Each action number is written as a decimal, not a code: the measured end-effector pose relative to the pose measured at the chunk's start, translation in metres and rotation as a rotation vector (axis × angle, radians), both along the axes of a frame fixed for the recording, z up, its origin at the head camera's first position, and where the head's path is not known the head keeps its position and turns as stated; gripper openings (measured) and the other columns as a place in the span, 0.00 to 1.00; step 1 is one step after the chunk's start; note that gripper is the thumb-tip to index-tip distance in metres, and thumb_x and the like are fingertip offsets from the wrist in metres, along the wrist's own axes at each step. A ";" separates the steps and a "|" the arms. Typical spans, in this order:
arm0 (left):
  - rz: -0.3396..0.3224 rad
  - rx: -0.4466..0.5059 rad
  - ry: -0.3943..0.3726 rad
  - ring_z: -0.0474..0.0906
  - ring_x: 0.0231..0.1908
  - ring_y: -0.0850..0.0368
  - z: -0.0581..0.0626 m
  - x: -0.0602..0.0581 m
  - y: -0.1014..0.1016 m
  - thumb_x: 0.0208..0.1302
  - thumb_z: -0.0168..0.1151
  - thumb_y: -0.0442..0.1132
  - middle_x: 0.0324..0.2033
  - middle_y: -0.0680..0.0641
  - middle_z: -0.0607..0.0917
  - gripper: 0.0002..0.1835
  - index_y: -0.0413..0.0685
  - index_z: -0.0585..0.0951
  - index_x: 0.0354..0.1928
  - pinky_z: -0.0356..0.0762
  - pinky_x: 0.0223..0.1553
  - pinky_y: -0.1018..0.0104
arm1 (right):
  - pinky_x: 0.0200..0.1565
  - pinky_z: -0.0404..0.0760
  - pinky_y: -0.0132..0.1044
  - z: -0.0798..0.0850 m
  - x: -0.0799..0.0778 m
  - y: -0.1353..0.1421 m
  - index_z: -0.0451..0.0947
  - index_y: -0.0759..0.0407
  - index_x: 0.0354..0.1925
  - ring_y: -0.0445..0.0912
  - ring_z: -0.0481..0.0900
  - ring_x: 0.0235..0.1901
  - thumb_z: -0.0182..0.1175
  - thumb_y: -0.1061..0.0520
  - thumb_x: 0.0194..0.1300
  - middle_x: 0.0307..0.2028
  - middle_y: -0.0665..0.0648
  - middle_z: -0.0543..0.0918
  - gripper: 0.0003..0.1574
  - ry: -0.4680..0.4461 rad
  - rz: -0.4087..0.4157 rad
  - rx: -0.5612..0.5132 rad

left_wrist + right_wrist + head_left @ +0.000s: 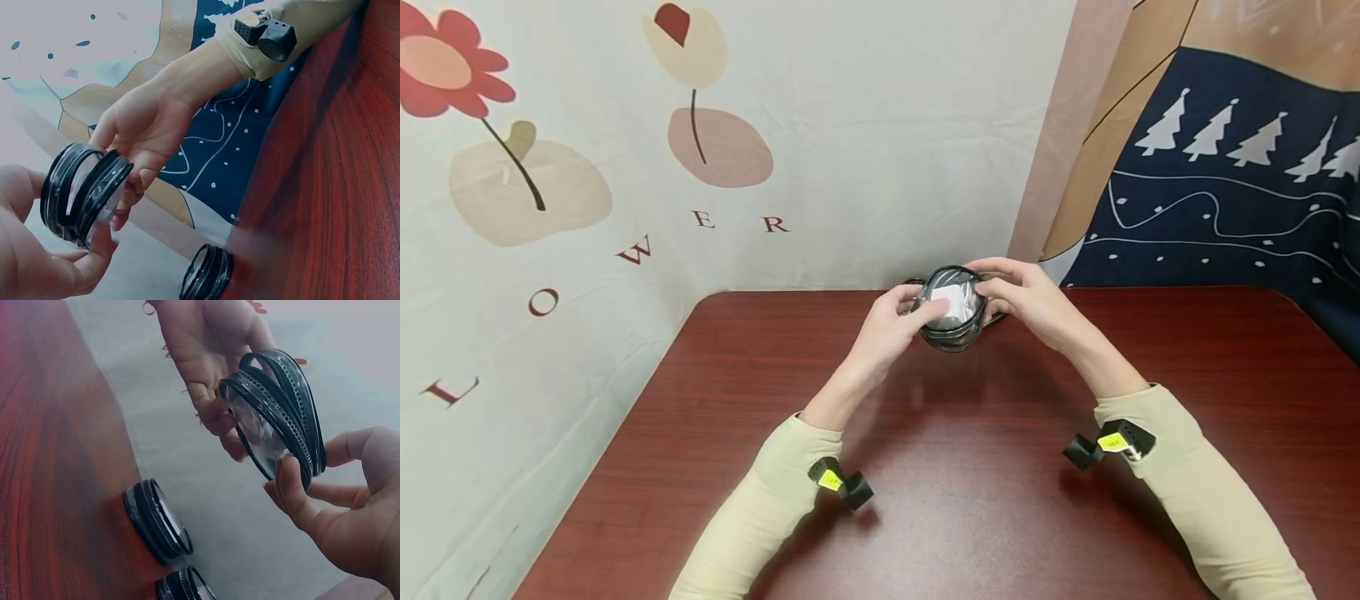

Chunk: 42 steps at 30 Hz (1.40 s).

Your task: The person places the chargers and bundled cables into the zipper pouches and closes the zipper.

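Observation:
A round, clear zip pouch with black trim (953, 335) is held up between both hands above the far edge of the table. Something white (951, 298) shows through its clear face. In the left wrist view the pouch (87, 194) has a gap between its black zip bands. My left hand (889, 332) grips its left side, thumb on the face towards me. From the right, my right hand (1036, 302) pinches the rim with thumb and fingers. The right wrist view shows the pouch (281, 419) tilted, with both hands touching it.
Two similar round pouches stand at the table's far edge behind the hands, one nearer (156, 522) and one lower in the right wrist view (178, 586). A printed cloth (880, 150) hangs behind the red-brown table (955, 500).

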<state>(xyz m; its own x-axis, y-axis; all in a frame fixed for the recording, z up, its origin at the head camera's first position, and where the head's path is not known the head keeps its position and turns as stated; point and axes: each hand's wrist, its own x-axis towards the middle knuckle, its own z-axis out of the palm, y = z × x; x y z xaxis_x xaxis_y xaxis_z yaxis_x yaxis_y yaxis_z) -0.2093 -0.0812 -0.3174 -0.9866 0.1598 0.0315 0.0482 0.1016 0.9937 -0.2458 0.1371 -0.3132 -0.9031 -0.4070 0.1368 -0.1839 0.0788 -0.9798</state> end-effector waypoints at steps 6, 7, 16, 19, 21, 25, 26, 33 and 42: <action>-0.132 0.001 -0.042 0.77 0.35 0.60 0.001 0.000 -0.002 0.64 0.69 0.42 0.34 0.49 0.86 0.18 0.38 0.81 0.51 0.73 0.37 0.68 | 0.37 0.81 0.33 0.002 0.000 0.003 0.73 0.68 0.64 0.43 0.79 0.33 0.57 0.61 0.72 0.46 0.57 0.81 0.25 0.047 0.035 0.013; -0.144 0.002 -0.050 0.76 0.34 0.60 0.000 0.000 -0.002 0.64 0.69 0.41 0.33 0.50 0.85 0.16 0.38 0.81 0.49 0.72 0.36 0.68 | 0.37 0.81 0.33 0.002 0.000 0.003 0.74 0.68 0.63 0.43 0.79 0.33 0.57 0.61 0.72 0.46 0.57 0.81 0.24 0.054 0.040 0.018; -0.242 0.127 -0.150 0.82 0.41 0.56 -0.001 -0.001 -0.003 0.64 0.67 0.36 0.40 0.45 0.86 0.19 0.33 0.79 0.54 0.79 0.45 0.63 | 0.38 0.81 0.36 0.003 0.001 0.003 0.76 0.65 0.62 0.46 0.79 0.36 0.58 0.59 0.72 0.45 0.57 0.82 0.23 0.092 0.071 0.040; -0.278 0.185 -0.195 0.83 0.42 0.56 -0.001 -0.002 -0.003 0.64 0.65 0.33 0.42 0.44 0.86 0.20 0.30 0.78 0.56 0.79 0.48 0.62 | 0.38 0.82 0.37 0.002 0.001 0.003 0.78 0.63 0.62 0.47 0.79 0.40 0.58 0.59 0.72 0.49 0.57 0.82 0.23 0.121 0.086 0.049; -0.294 0.207 -0.218 0.83 0.42 0.56 -0.001 -0.002 -0.003 0.63 0.64 0.32 0.41 0.45 0.86 0.20 0.30 0.78 0.55 0.78 0.48 0.61 | 0.38 0.82 0.37 0.002 0.001 0.003 0.78 0.62 0.62 0.48 0.79 0.42 0.57 0.59 0.72 0.51 0.57 0.82 0.22 0.143 0.099 0.052; -0.295 0.202 -0.233 0.83 0.40 0.57 -0.001 -0.001 -0.003 0.62 0.65 0.32 0.38 0.48 0.87 0.17 0.31 0.80 0.52 0.78 0.45 0.63 | 0.38 0.83 0.39 0.001 0.002 0.001 0.79 0.61 0.62 0.49 0.79 0.43 0.57 0.60 0.72 0.54 0.56 0.82 0.22 0.164 0.117 0.048; -0.293 0.202 -0.235 0.83 0.39 0.57 -0.001 -0.001 -0.003 0.61 0.65 0.32 0.37 0.48 0.87 0.17 0.31 0.80 0.51 0.78 0.44 0.63 | 0.38 0.83 0.39 0.001 0.002 0.000 0.79 0.61 0.62 0.49 0.78 0.44 0.57 0.60 0.73 0.54 0.56 0.82 0.22 0.169 0.118 0.048; -0.289 0.217 -0.227 0.84 0.40 0.56 0.000 0.001 -0.003 0.63 0.66 0.32 0.38 0.46 0.87 0.17 0.30 0.80 0.52 0.79 0.44 0.63 | 0.39 0.84 0.42 0.002 0.004 -0.001 0.79 0.60 0.62 0.50 0.79 0.47 0.57 0.58 0.73 0.55 0.56 0.81 0.22 0.169 0.121 0.042; -0.241 0.201 -0.204 0.84 0.36 0.57 -0.001 0.001 -0.003 0.61 0.68 0.31 0.34 0.47 0.87 0.15 0.31 0.81 0.48 0.81 0.42 0.66 | 0.40 0.85 0.42 0.002 0.004 -0.002 0.78 0.60 0.62 0.50 0.79 0.47 0.58 0.59 0.73 0.55 0.56 0.81 0.22 0.172 0.131 0.028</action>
